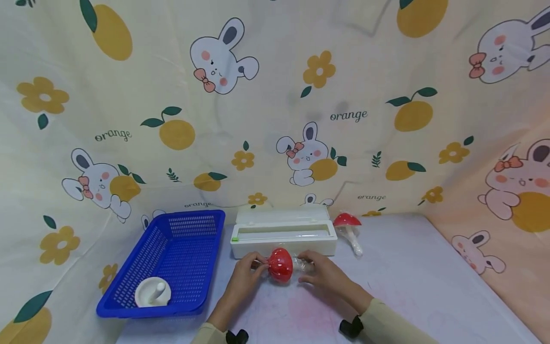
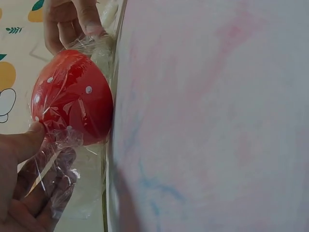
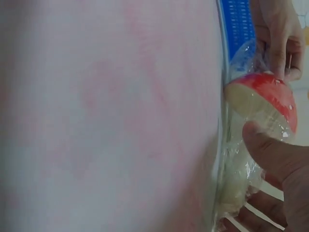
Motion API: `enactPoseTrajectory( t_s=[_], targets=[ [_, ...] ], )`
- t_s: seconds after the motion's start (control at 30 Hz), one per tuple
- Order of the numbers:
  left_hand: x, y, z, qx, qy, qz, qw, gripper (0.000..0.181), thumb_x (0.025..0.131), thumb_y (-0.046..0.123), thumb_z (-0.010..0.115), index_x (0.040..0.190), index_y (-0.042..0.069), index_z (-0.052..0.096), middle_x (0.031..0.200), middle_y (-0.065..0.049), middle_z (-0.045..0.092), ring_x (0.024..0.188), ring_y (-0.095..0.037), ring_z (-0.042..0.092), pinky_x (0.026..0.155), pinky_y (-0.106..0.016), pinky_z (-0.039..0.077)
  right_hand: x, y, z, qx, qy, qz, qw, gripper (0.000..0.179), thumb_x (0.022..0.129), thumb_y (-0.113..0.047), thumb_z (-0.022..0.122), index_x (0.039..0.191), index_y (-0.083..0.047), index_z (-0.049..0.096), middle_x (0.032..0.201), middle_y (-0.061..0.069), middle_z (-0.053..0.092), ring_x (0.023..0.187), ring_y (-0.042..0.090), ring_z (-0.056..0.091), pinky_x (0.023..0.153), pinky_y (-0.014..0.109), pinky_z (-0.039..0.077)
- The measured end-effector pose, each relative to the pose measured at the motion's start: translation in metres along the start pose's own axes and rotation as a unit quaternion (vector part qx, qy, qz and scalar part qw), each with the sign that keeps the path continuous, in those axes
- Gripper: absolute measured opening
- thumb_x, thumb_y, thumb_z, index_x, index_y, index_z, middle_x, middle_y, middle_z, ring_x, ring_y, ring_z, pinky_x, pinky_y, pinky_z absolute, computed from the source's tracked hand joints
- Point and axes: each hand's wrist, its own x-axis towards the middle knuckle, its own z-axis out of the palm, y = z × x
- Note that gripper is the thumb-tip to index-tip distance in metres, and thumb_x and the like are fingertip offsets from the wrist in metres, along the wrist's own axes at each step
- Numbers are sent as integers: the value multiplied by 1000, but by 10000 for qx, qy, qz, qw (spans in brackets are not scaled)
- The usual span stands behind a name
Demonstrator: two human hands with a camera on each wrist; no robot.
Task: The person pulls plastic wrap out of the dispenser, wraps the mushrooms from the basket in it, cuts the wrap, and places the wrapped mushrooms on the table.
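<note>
A toy mushroom with a glossy red, white-dotted cap lies sideways over the table, wrapped in clear plastic film. My left hand pinches the gathered film at the top of the cap, thumb against the red surface. On the other side, my right hand holds the film-covered pale stem, fingers around its end and the thumb stretched toward the cap's pale underside. Just behind both hands stands a white cling film dispenser with its lid raised.
Left on the table, a blue plastic basket holds a white mushroom-shaped piece with a stub stem. Another red-capped mushroom, wrapped in film, lies right of the dispenser. A patterned cloth hangs behind the table.
</note>
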Motion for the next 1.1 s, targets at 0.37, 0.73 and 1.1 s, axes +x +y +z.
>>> enactPoseTrajectory(
  t_s=[0.37,0.73,1.1],
  targets=[
    [0,-2,2,-148,76,-74,9998,11,99,13,78,100,18,68,109,0,77,97,-16,73,88,-34,63,11,6,4,434,-284,264,9983,40,91,-19,88,127,-20,70,118,-7,69,108,15,63,97,43,60],
    [1,1,4,-365,274,85,9989,8,98,12,78,99,16,70,98,2,78,88,-12,72,78,-25,60,5,3,0,278,-74,109,9995,18,94,-14,84,112,-17,83,105,-8,72,101,15,63,92,41,60],
    [5,8,4,-583,465,-20,9972,12,100,10,75,111,14,73,92,1,76,83,-11,70,73,-24,59,0,2,-3,194,-134,-263,9994,23,97,-9,80,120,-10,82,110,-2,77,98,14,66,87,35,62]
  ],
)
